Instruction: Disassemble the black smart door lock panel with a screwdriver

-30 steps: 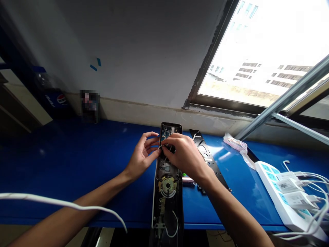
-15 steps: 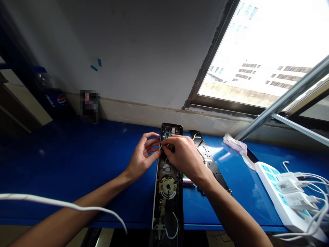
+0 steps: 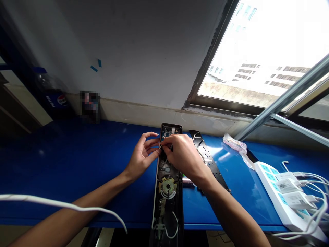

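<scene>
A long narrow black housing, which looks like an opened smart door lock, lies lengthwise in front of me and reaches past the table's near edge. A blue circuit board shows at its far end, with a round metal mechanism nearer me. My left hand is at the housing's left edge, fingers apart and thumb tip against the rim. Over the housing, my right hand has thumb and forefinger pinched beside my left thumb. A small whitish bit shows there; what the pinch holds is mostly hidden.
To the right lies a black perforated plate with white wire, beside a partly covered small cylinder. Farther right are a plastic packet and a white power strip with chargers. A white cable crosses the left foreground. A Pepsi bottle stands back left.
Both hands keep nearly the same place and pose. My right fingers have shifted very slightly at the housing's left edge.
</scene>
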A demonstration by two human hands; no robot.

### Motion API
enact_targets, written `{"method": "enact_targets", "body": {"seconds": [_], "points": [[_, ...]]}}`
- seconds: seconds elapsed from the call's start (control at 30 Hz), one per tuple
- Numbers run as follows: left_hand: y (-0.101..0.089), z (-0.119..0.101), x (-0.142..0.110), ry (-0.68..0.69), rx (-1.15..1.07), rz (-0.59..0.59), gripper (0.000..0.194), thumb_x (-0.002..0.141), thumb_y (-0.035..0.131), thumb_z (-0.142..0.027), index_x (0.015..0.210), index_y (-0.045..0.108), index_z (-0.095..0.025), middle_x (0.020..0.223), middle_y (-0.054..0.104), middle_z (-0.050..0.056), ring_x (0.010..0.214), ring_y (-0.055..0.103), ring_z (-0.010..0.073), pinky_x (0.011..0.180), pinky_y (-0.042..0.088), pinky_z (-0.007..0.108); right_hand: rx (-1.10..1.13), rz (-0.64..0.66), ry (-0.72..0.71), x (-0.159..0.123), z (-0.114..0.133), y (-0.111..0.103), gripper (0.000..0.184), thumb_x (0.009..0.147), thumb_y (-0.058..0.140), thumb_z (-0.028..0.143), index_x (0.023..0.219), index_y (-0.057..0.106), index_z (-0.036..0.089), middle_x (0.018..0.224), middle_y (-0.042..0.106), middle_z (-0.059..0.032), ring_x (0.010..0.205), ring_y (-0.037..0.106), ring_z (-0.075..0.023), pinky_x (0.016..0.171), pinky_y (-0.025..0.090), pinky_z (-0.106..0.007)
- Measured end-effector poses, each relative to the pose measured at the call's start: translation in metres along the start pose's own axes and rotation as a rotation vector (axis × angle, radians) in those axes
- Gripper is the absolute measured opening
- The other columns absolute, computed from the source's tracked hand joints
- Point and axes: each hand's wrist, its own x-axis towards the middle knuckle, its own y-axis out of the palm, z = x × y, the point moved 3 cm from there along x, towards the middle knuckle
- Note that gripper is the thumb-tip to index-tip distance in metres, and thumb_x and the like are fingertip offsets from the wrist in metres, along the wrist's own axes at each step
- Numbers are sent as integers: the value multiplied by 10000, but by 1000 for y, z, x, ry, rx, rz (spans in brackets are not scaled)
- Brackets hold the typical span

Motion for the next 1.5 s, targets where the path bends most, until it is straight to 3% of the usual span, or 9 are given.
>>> {"method": "enact_targets", "body": {"seconds": [0.43, 0.67, 0.93, 1.07, 1.37, 1.5], "points": [[0, 1, 0, 2, 6, 11, 498, 871, 779, -273, 1259, 469, -222, 1203, 707, 97, 1157, 688, 246, 1002, 541, 383, -44, 40, 48, 2, 1, -3, 245, 817, 641, 70, 858, 827, 225, 859, 825, -64, 813, 776, -241, 735, 536, -321], [-1, 1, 0, -10, -8, 6, 520, 863, 789, -286, 1264, 464, -218, 1185, 712, 96, 1152, 693, 249, 992, 545, 375, -80, 56, 39, 3, 2, -3, 239, 807, 635, 56, 818, 816, 212, 831, 813, -74, 781, 757, -232, 761, 528, -330], [-1, 1, 1, -7, -3, -20, 529, 850, 790, -267, 1260, 462, -203, 1154, 725, 94, 1139, 702, 239, 982, 550, 355, -147, 112, -120, -1, 9, -6, 215, 861, 605, 72, 763, 774, 162, 852, 753, -80, 849, 629, -208, 907, 487, -353], [-1, 0, 2, -2, -12, -39, 531, 841, 800, -260, 1246, 461, -207, 1117, 744, 93, 1107, 722, 247, 958, 565, 363, -189, 130, -174, -7, 11, -8, 241, 896, 585, 106, 721, 743, 158, 819, 693, -97, 850, 547, -223, 885, 481, -380], [-1, -1, 4, 24, -14, -1, 557, 827, 830, -270, 1224, 444, -212, 1133, 755, 101, 1058, 746, 242, 1022, 549, 418, -207, 118, -245, -11, 8, -3, 247, 904, 540, 94, 761, 732, 154, 862, 662, -104, 931, 519, -241, 888, 509, -389], [-4, 0, 4, 20, 20, 1, 596, 830, 820, -262, 1277, 428, -220, 1182, 732, 111, 1084, 737, 247, 1016, 551, 416, -126, 90, -311, -12, -1, -8, 240, 939, 550, 114, 891, 780, 162, 946, 704, -103, 964, 545, -240, 898, 535, -397]]}}
